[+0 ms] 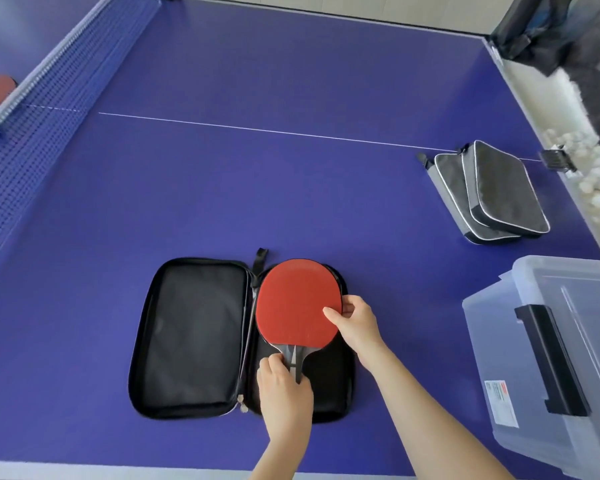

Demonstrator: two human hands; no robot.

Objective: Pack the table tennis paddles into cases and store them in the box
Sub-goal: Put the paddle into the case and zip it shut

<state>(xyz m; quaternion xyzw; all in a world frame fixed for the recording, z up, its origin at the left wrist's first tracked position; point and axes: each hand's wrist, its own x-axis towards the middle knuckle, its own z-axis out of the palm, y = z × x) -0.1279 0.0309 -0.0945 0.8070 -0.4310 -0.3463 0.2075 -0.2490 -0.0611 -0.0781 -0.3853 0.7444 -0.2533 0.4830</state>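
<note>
Paddle being seated in the open case

The paddle lies red face up over the right half of the open case on the bench, handle toward the person, probably so the left half can fold over it. The left grip is curled round the handle. The right grip pinches the blade's edge, thumb on the rubber. The box stands right of the open case.

Bare left grip, bare right grip
</note>
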